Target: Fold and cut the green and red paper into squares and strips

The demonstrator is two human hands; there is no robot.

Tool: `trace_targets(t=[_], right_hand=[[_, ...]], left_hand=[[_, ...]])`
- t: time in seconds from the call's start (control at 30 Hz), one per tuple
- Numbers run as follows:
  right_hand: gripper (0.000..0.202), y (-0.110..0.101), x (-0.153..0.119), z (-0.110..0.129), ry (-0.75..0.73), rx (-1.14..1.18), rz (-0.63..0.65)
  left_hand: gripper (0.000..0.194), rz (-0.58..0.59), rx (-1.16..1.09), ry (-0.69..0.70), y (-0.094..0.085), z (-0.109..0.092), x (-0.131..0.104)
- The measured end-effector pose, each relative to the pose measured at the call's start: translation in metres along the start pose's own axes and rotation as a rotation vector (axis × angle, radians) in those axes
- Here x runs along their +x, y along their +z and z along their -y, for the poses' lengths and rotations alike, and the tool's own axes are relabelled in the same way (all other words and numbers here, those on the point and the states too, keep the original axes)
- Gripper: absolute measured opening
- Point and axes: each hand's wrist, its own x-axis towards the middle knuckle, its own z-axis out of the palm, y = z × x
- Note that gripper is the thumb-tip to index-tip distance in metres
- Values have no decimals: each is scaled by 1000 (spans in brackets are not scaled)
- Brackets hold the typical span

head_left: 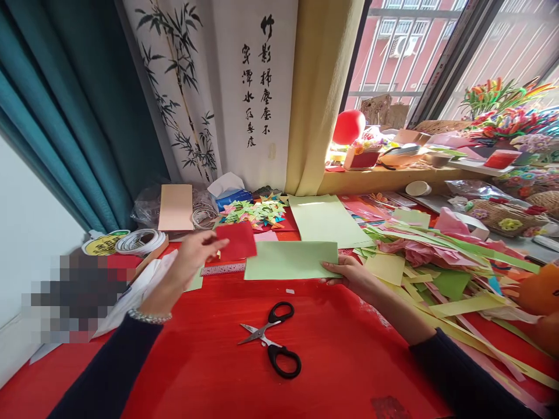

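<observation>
Between the fingers of my left hand is a square of red paper, raised over the far part of the table. My right hand pinches the right end of a long light green sheet. The red square overlaps the green sheet's upper left corner in view. Nearer to me, a pair of scissors with black handles lies with its blades apart on the red table. A patterned pinkish strip lies left of the green sheet.
Folded paper stars are piled at the back beside a large green sheet. Paper strips and scraps cover the right side. At left are a white coil and a white bag. Scroll and curtains hang behind.
</observation>
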Motion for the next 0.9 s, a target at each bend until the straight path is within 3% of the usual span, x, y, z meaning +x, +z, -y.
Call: trace_targets(t=[0.03,0.1,0.2,0.37,0.43,0.53,0.6,0.7,0.8,0.9], right_hand=[[26,0,0,-1,5,-4,6],[27,0,0,-1,14,-11,22],[27,1,-2,1,18,-7,36],[26,3,-5,5,17,10,32],[28,2,-5,5,11,10,36],[33,0,-5,5,-2,-26,48],[38,-1,-5,5,-15,-90,66],[42,-3,-5,7,-130,-217,51],[44,-4,-4,9,-262,-307,7],[44,-4,-3,10,-284,-328,6]], left_hand=[[34,99,-50,-82,13,-2,-5],[42,174,-89,-164,33,-3,-13],[51,182,-66,-176,47,-1,-20],[57,174,-4,-141,46,5,-21],[51,172,55,-146,44,7,-20],[32,263,115,-215,41,9,-18],[32,339,105,-236,40,8,-18],[32,372,117,-170,39,5,-19],[27,332,180,-37,40,5,-20],[23,279,243,84,43,9,-20]])
